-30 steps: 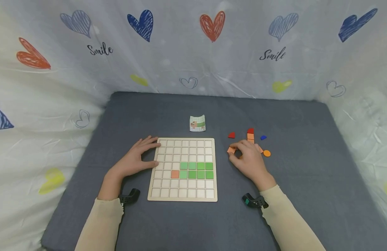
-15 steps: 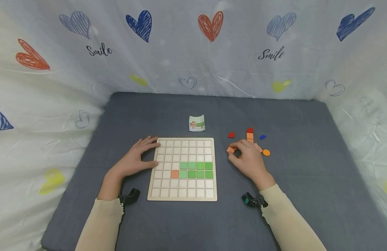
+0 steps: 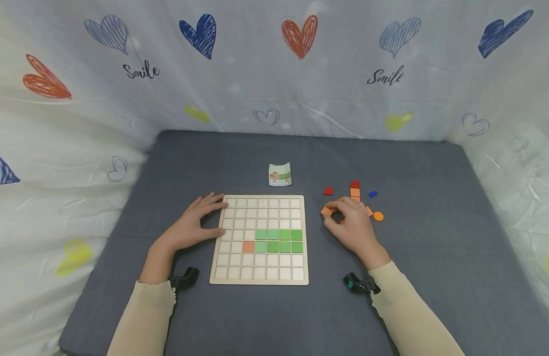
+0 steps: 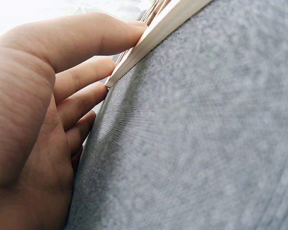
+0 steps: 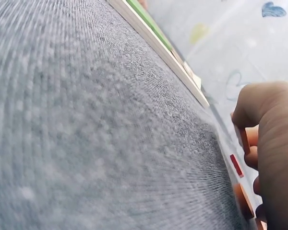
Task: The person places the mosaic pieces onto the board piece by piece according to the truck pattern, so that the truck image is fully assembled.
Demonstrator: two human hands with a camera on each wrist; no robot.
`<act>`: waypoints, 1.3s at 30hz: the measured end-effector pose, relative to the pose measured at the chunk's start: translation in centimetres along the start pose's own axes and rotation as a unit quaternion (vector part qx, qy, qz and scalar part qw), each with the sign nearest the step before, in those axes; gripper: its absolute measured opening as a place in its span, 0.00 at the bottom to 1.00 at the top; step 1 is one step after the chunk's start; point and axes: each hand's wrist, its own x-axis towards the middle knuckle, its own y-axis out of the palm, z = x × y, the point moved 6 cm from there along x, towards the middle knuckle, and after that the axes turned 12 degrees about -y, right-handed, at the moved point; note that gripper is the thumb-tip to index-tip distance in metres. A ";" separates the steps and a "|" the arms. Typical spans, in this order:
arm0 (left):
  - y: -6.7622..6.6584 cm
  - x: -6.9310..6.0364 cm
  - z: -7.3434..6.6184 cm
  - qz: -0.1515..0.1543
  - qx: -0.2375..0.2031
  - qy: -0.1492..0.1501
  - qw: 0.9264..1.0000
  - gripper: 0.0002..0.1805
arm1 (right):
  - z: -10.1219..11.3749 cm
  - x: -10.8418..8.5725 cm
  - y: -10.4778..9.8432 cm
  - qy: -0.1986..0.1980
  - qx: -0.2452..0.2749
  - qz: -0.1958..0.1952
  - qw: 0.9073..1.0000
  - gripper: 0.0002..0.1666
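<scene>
Right hand [image 3: 353, 225] has its fingers pinching a flat, squarish orange tile [image 3: 327, 211] right of the pale wooden grid board [image 3: 259, 282]; left hand [image 3: 191, 225], fingers spread, touches the board's left edge. Weak pinch could drop the tile, careless left push might skew the board

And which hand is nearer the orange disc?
Right: the right hand is just left of the orange disc, pinching an orange tile; the left hand is across the board, at its left edge.

Heart-printed curtain [image 3: 341, 79] behind grey tablecloth [image 3: 416, 198]
</scene>
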 end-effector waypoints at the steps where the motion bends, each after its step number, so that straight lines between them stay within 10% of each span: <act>1: 0.0 0.0 0.0 0.000 0.000 0.000 1.000 0.43 | 0.2 0.0 -0.1 -0.002 0.007 -0.005 1.000 0.10; 15: 0.2 0.0 0.2 0.004 0.001 0.000 1.000 0.43 | 4.4 1.0 1.7 -0.093 0.050 -0.044 0.993 0.11; 39: 0.0 -0.1 -0.2 -0.002 -0.001 0.009 1.000 0.43 | 11.5 4.6 6.8 -0.171 0.087 -0.003 0.981 0.10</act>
